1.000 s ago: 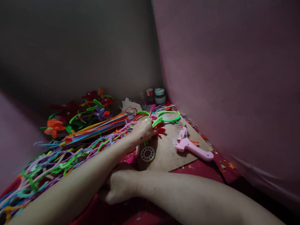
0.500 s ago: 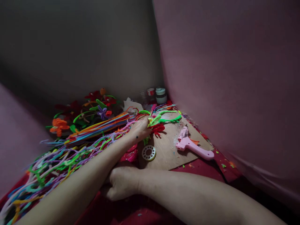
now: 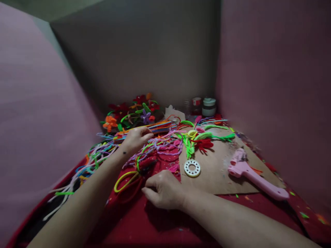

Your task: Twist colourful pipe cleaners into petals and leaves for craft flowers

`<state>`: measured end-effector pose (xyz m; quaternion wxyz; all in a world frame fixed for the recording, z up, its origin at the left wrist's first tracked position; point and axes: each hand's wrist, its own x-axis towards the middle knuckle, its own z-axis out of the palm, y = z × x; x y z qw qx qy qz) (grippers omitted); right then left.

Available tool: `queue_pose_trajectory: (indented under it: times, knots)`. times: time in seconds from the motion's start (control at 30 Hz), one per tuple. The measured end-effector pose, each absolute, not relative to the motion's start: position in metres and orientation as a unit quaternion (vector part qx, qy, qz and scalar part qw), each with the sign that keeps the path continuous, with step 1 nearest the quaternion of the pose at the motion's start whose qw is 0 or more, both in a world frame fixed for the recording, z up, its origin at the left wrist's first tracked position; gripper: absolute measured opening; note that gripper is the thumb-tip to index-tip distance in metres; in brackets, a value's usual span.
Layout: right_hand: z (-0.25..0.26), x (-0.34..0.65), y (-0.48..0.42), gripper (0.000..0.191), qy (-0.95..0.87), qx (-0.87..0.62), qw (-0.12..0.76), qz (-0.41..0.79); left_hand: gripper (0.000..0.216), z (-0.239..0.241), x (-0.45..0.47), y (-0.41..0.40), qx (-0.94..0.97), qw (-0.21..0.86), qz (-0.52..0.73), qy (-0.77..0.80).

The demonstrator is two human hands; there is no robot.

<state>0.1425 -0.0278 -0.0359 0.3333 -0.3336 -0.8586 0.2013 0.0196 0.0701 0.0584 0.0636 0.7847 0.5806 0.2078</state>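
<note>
My left hand (image 3: pixel 137 139) is over the heap of coloured pipe cleaners (image 3: pixel 165 144), its fingers curled together; what they hold, if anything, is hidden. Nearer to me, my right hand (image 3: pixel 164 189) is closed above the red cloth, thumb against the fingers, and I cannot make out anything in it. Just left of it lie a yellow loop (image 3: pixel 125 181) and a dark red loop. A straight bundle of pipe cleaners (image 3: pixel 160 126) is behind my left hand. On the board sit green and yellow pipe-cleaner pieces (image 3: pixel 190 143) and a red fuzzy flower-like piece (image 3: pixel 204 144).
A pink glue gun (image 3: pixel 258 177) rests across the right edge of the brown board (image 3: pixel 207 179). A white ring with holes (image 3: pixel 192 174) lies at the board's left edge. Pipe-cleaner flowers (image 3: pixel 111 122), a lidded cup (image 3: pixel 209 106) and a jar (image 3: pixel 196 105) stand at the back.
My view has swung left. My left hand has moved off the green and red pieces on the board to the pipe-cleaner heap. The right hand now shows from under the left forearm.
</note>
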Motion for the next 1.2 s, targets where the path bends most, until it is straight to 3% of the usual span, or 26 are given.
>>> queue_pose_trajectory:
  times: [0.43,0.8,1.2]
  knots:
    - [-0.049,0.134,-0.036,0.026,-0.876,-0.287,0.346,0.178,0.039,0.031,-0.098,0.080,0.675,0.042,0.242,0.696]
    - [-0.054,0.133,-0.037,0.027,-0.867,-0.313,0.320,0.220,0.023,-0.015,-0.067,0.069,0.745,0.001,0.105,0.659]
    - [-0.049,0.132,-0.038,0.029,-0.851,-0.332,0.328,0.242,0.023,-0.019,-0.066,0.069,0.754,-0.051,0.056,0.653]
